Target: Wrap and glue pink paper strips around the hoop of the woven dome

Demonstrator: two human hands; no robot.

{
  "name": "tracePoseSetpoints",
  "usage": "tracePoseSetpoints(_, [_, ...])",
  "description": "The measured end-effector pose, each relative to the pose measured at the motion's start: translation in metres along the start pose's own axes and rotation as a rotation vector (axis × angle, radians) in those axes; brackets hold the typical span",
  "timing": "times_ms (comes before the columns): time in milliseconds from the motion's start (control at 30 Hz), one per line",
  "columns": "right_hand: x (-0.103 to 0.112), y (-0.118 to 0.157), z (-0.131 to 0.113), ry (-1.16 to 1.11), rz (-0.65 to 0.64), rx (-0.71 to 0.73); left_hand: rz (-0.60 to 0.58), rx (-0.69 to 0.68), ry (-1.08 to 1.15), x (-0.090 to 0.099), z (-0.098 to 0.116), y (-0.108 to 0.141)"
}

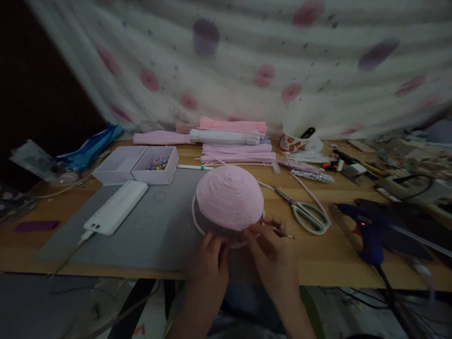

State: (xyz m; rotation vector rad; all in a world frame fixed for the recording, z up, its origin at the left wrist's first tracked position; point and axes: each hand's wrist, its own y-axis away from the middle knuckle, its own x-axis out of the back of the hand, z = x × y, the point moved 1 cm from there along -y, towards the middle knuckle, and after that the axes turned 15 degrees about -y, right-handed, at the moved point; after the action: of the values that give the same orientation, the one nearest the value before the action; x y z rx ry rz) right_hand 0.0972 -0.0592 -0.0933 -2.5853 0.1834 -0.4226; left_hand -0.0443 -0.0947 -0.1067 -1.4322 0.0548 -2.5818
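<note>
A dome [231, 197] coiled from pale pink fuzzy pipe cleaner stands at the front of the table, round side up. Below its coiled part shows a darker band, and a loose pink pipe cleaner [195, 219] curves round the lower left edge. My left hand [208, 259], slightly blurred, has its fingers pinched on this strand at the dome's near side. At the near right edge, my right hand [273, 254] is closed with thumb and fingertips against the dome and strand. Its fingers partly cover the edge there.
Scissors [310, 216] and a blue glue gun [370, 230] with a lit red light lie to the right. Bundles of pipe cleaners [238, 153] are stacked behind the dome. On the left are a white power bank [116, 207] and a box [171, 165] of colourful beads.
</note>
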Motion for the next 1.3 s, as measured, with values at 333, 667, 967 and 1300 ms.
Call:
tracePoseSetpoints(333, [0.008,-0.023,-0.02,-0.112,0.041,0.161,0.325,-0.272,-0.038,0.033,0.006,0.004])
tracePoseSetpoints(667, [0.021,-0.036,-0.035,-0.186,0.143,0.176,0.517,-0.448,-0.028,0.043,0.019,0.003])
tracePoseSetpoints(967, [0.023,-0.048,-0.024,-0.313,0.158,0.177,0.548,-0.527,0.016,0.047,0.022,-0.011])
tracePoseSetpoints(1300, [0.029,-0.057,-0.023,-0.297,0.16,0.132,0.55,-0.544,0.089,0.043,0.028,-0.016])
